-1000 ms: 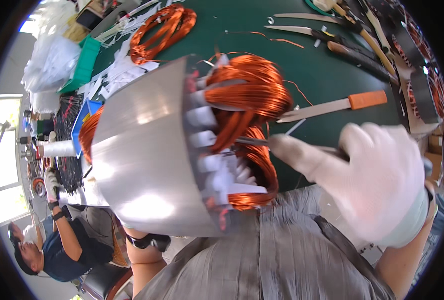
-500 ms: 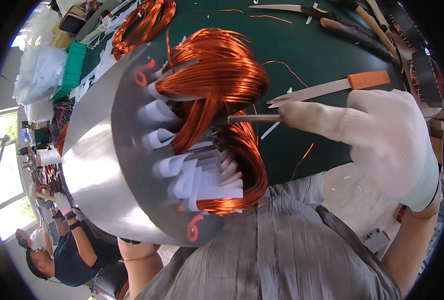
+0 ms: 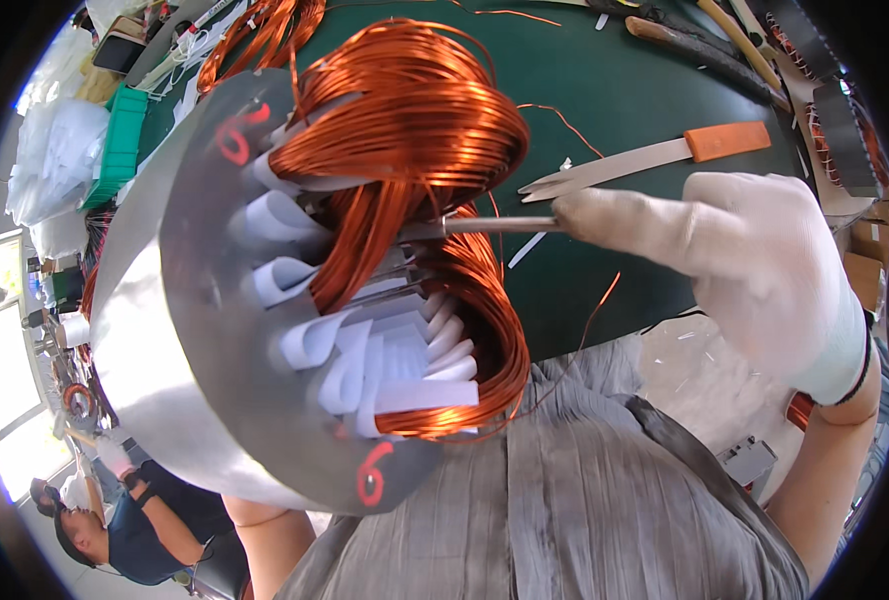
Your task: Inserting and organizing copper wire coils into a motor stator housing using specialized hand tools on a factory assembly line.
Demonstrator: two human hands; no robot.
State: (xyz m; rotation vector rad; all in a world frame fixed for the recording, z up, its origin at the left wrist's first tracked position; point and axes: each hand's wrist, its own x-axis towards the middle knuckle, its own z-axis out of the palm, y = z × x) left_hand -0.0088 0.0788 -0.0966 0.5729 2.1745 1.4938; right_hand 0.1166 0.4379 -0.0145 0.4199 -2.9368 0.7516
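A motor stator (image 3: pixel 130 330), a grey metal cylinder with red marks on its end face, stands tilted before me. Thick bundles of copper wire (image 3: pixel 405 120) bulge from its bore, and white insulation paper strips (image 3: pixel 310 340) curl out of the slots. My right hand (image 3: pixel 765 270), in a white glove, is closed around a thin metal rod tool (image 3: pixel 505 225), the index finger stretched along it. The rod's far end reaches into the bore between the upper and lower copper bundles. My left forearm (image 3: pixel 273 545) goes behind the stator, which hides the hand.
On the green table (image 3: pixel 605 90) lie an orange-handled blade (image 3: pixel 730 142) with a notched tip, dark wooden-handled tools (image 3: pixel 700 55) and paper scraps. A loose copper coil (image 3: pixel 265 35) and a green bin (image 3: pixel 120 145) are at upper left. Another person (image 3: pixel 155 520) works at lower left.
The stator has shifted left and slightly tilted. My right hand follows a little to the left, with the rod still in the bore. The whole view has moved slightly.
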